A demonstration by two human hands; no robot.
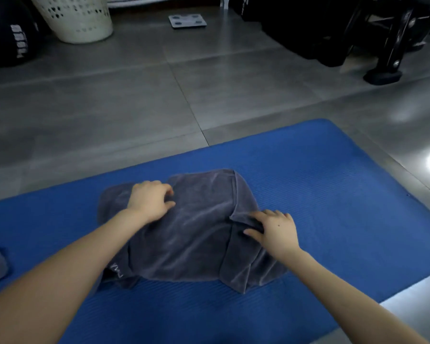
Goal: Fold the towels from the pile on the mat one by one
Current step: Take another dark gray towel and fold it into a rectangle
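Grey terry towel (196,232) lies rumpled and partly doubled at the middle of the blue ribbed mat (333,194). Right hand (274,232) pinches a raised fold; left hand (150,199) rests curled on top (grip unclear). Likely next: draw that fold across, then flatten.

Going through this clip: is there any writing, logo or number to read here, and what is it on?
Nothing can be read for certain.
dark ball: white lettering, turned sideways, too blurred to read.
grey towel: small pale mark by its near left edge, too small to read.
black object at the top edge: white letter fragment, cut off by the frame.
scale: no writing visible.
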